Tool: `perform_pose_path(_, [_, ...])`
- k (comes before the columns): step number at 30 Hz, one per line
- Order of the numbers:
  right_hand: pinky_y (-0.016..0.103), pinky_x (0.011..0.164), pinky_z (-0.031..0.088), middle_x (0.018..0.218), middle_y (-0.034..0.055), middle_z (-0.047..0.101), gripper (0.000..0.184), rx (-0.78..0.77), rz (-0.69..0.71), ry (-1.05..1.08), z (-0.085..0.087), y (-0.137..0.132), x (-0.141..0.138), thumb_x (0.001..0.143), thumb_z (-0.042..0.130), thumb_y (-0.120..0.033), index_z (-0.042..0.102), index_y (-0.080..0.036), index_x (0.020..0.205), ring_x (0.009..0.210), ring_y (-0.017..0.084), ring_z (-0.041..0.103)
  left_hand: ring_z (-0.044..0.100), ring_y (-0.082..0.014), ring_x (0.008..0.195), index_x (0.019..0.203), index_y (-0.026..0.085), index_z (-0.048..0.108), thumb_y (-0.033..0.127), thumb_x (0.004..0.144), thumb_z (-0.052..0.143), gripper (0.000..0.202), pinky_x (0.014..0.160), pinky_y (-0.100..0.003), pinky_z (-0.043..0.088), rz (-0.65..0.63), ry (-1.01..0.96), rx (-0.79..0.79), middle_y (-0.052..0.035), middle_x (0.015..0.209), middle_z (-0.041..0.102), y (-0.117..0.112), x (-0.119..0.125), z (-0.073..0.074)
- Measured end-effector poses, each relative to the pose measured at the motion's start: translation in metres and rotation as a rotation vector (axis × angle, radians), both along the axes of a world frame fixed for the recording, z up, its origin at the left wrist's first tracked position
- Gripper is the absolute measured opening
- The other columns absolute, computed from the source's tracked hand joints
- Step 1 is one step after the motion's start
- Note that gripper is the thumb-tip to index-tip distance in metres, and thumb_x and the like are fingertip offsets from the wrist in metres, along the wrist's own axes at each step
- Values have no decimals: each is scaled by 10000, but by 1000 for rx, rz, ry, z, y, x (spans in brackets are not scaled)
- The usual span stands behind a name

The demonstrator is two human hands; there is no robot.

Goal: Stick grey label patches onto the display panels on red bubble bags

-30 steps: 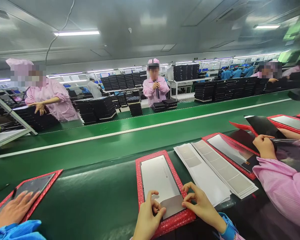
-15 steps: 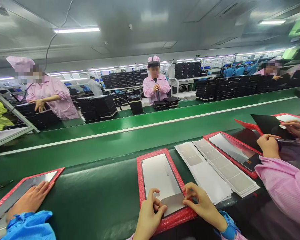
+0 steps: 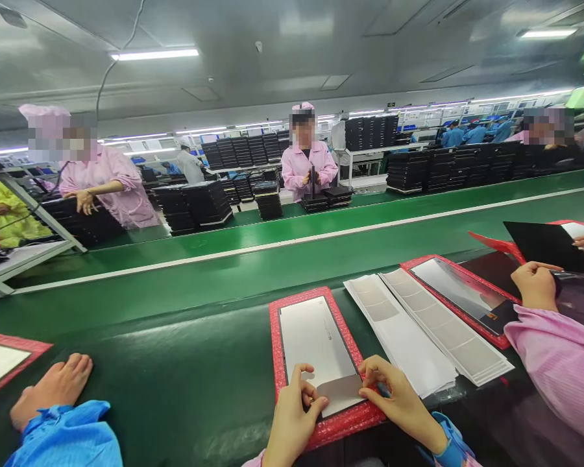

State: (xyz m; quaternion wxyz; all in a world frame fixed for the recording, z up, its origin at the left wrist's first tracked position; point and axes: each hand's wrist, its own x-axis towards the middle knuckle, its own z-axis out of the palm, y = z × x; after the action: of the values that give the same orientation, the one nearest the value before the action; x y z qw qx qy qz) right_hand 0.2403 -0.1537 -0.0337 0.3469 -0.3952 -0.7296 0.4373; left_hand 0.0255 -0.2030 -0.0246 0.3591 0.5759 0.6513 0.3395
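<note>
Seen from the head camera, the person's left hand [image 3: 292,415] and right hand [image 3: 399,402] sit at the near end of a white panel [image 3: 316,344], which lies in a red bubble-wrap tray [image 3: 275,350] on a green conveyor belt [image 3: 175,305]. A grey strip of film [image 3: 339,393] lies across that end of the panel, between the hands. Both hands are curled, with thumb and fingers drawn close together. The left fingertips [image 3: 307,389] are at the strip's left end and the right ones at its right end, but whether they grip it cannot be told. A blue wrist strap [image 3: 450,447] circles the right wrist.

Just right of the tray lie two stacks of white sheets [image 3: 399,344] with grey patches. Further right, a co-worker's hand [image 3: 535,285] in a pink sleeve is near a black sheet [image 3: 547,246]. At left, another co-worker's hand [image 3: 51,389] lies palm down on the belt. Across the belt, a person in a pink smock [image 3: 307,165] stands among stacks of black trays [image 3: 192,207].
</note>
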Motion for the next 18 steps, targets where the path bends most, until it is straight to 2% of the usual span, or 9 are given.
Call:
perform_pose_path(4, [241,730,445,862,1,530,69,127,16,-75,-4,-1,0,806,514,-213,461,-195,766,815,121,533,513,-137,602,1056,227,417,218,699,580,393,639,-237,395,-23,37,7,64,609,571,-1,-1,2])
perform_pose_path(8, [259,791,446,933,14,549,22,292,-12,-261,-13,-4,4,835,469,-188,476,-209,836,902,129,535,578,-153,685,1116,216,413,211,703,582,446,714,-268,454,-58,113,83,25,702,611,-6,-4,-2])
perform_pose_path(10, [331,885,420,1073,35,541,128,450,-101,-397,-16,-6,7,834,479,-231,501,-230,960,1037,169,504,608,-177,824,1176,210,404,220,725,560,477,782,-299,477,-26,213,220,-52,937,632,-12,-3,-8])
perform_pose_path(12, [436,964,349,1245,64,463,315,624,-240,-545,-17,-9,6,816,508,-308,481,-243,1123,1188,239,401,564,-222,1032,1229,201,391,222,762,520,485,844,-339,476,43,383,399,-134,1241,499,-19,1,-14])
perform_pose_path(13, [469,985,312,1309,83,410,404,704,-303,-613,-18,-11,4,809,515,-333,452,-228,1193,1236,268,343,508,-251,1125,1243,197,394,226,774,507,483,871,-365,468,54,487,479,-151,1334,410,-23,5,-16])
perform_pose_path(15, [487,1024,243,1362,111,356,479,891,-322,-708,-19,-16,-5,813,500,-322,416,-173,1260,1278,284,278,395,-294,1235,1253,213,416,262,774,510,490,910,-415,445,3,671,572,-137,1381,366,-31,13,-16])
perform_pose_path(17, [480,1073,133,1367,86,366,427,1143,-211,-729,-24,-22,-19,826,453,-270,455,-160,1238,1300,253,244,305,-309,1286,1266,257,421,337,757,506,523,928,-462,426,-77,769,604,-87,1358,419,-38,13,-9])
perform_pose_path(18, [485,1085,71,1365,55,378,391,1258,-161,-723,-27,-24,-26,830,428,-260,491,-175,1206,1310,236,223,265,-301,1303,1277,298,408,378,755,477,532,925,-477,424,-81,788,605,-36,1348,440,-41,7,-2])
